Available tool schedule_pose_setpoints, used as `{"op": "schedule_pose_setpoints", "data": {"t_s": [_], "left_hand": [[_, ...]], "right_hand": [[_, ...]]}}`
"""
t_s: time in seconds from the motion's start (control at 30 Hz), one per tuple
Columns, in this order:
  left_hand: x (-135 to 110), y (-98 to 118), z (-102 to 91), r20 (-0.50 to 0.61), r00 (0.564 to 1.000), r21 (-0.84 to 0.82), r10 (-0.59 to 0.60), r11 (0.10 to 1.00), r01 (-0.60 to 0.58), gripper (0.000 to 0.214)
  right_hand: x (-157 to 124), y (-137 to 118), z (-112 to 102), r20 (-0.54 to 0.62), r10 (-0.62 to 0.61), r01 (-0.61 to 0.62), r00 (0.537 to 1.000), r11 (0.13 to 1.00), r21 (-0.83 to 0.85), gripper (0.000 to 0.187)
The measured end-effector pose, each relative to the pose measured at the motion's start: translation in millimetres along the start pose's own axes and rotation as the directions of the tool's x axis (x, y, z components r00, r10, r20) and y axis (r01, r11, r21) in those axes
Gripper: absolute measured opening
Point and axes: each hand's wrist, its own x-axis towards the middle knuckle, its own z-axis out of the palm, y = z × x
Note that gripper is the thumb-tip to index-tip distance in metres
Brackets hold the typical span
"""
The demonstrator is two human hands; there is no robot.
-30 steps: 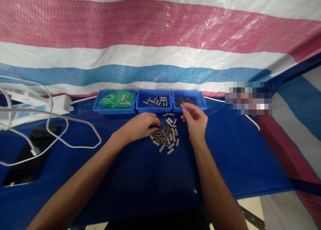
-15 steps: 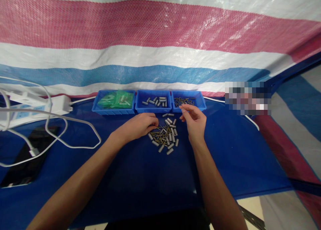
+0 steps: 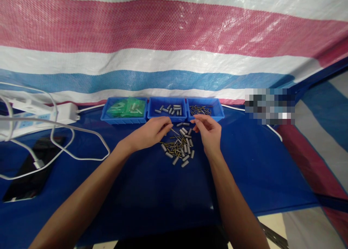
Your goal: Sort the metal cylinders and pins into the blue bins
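In the head view, from the mixed pile (image 3: 178, 147) of ribbed metal pins and smooth grey cylinders on your blue worktop (image 3: 152, 194), a plastic bin (image 3: 123, 121) at ten o'clock holds green bags (image 3: 126, 108), one at twelve (image 3: 167, 119) grey cylinders, one at one (image 3: 218, 117) slim pins. Your left hand (image 3: 154, 132) pinches a thin pin (image 3: 175, 131) above the pile; your right hand (image 3: 211, 133), at two o'clock, has fingertips nearly together, contents impossible to tell.

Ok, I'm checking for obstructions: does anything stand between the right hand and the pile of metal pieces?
Nothing visible does: only blue tabletop shows between the right hand and the metal pile.
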Motion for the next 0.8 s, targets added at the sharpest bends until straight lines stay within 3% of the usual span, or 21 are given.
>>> {"op": "schedule_pose_setpoints", "data": {"t_s": [0.3,0.53,0.8], "left_hand": [[2,2,5.6,-0.066,0.992,-0.214,-0.111,0.972,0.095,0.03],[4,2,12.2,-0.142,0.976,-0.538,-0.168,0.84,0.067,0.023],[3,12,7.7,-0.177,0.958,-0.6,-0.227,0.796,0.078,0.024]], "right_hand": [[-6,-3,8,0.152,0.034,-0.037,0.988,0.999,0.017,0.018],[-8,-6,8,0.279,0.077,-0.112,0.957,0.987,0.112,0.025],[-10,-1,6,0.292,0.089,-0.125,0.952,0.986,0.108,0.021]]}}
